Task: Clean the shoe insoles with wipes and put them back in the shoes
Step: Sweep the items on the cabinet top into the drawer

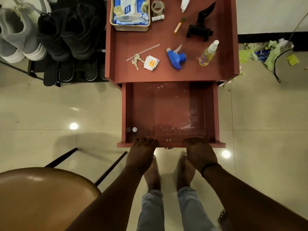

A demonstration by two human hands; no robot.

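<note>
Both hands rest on the front edge of an open reddish drawer [210,114], fingers curled over its rim. My left hand [141,154] grips left of the centre, my right hand [200,154] right of it. The drawer holds only a small white ball [134,129] in its front left corner and some white dust. A blue pack of wipes [131,10] lies in a woven basket [130,27] at the back left of the cabinet top. Grey shoes [18,34] and black shoes [66,30] stand on a rack at the left. No loose insoles are visible.
On the red cabinet top [166,74] lie keys [137,60], a small packet [151,63], a blue spray head [176,58], a yellow spray bottle [208,54], a black tool [201,25] and a tape roll [157,8]. A brown stool [41,197] stands at the lower left. Crumpled rags [266,52] litter the floor at right.
</note>
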